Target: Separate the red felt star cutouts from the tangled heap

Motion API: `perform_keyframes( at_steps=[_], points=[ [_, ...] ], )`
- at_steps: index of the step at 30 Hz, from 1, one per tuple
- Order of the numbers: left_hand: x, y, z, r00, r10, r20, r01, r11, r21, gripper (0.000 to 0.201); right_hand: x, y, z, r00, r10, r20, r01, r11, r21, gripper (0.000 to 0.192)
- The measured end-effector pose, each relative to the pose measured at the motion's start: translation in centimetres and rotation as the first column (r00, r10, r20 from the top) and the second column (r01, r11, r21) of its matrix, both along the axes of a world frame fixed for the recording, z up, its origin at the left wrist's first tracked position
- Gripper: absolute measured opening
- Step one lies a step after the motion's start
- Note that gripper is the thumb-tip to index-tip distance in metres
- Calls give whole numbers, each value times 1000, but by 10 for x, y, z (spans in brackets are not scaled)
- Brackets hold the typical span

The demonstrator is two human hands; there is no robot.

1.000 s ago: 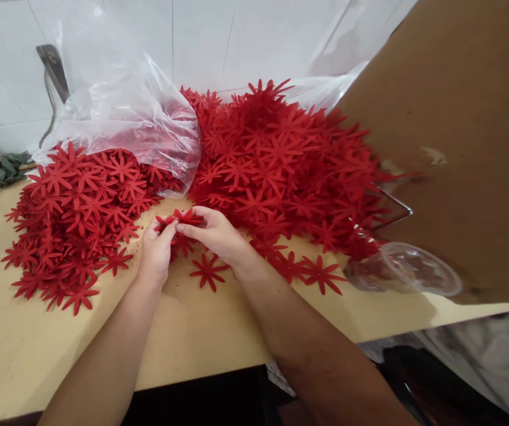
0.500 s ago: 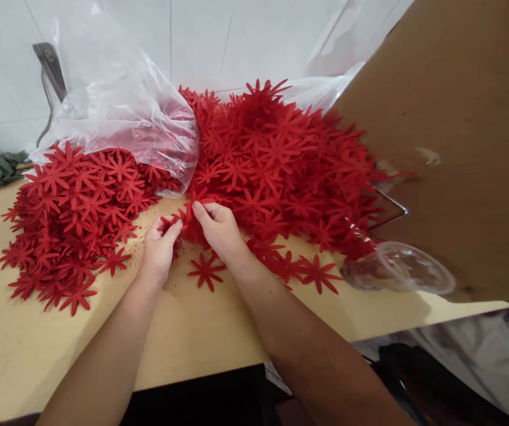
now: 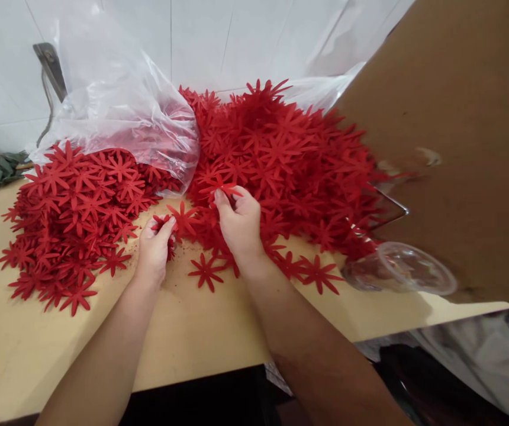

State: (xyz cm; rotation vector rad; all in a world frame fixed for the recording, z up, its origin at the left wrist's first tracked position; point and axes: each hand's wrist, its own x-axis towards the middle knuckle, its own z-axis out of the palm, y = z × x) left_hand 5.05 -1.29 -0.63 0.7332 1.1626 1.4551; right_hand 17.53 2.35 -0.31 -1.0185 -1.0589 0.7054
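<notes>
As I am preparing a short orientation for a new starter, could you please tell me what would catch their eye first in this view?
Most striking is the big heap of red flower cutouts filling the middle and back of the wooden table, with a second pile at the left spilling from under a clear plastic bag. In front, the left hand pinches a small bunch of cutouts, and the right hand lifts a single cutout off the heap. A brown cardboard sheet looms at the right.

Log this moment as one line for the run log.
left hand: grip on small red flower stack | right hand: pinching red flower at big pile | surface: wooden table
</notes>
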Motion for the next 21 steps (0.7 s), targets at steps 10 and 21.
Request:
perform_keyframes(
  at_steps=[10, 21],
  points=[
    [0, 0, -1, 1000, 16, 26, -16, 1000, 21, 22, 4, -1, -2, 996, 25, 83, -20, 998, -66, 24],
    [1, 1, -5, 1000, -11, 14, 9, 996, 84, 21, 8, -1, -7, 806, -269, 528, 164, 957, 237, 43]
  ],
)
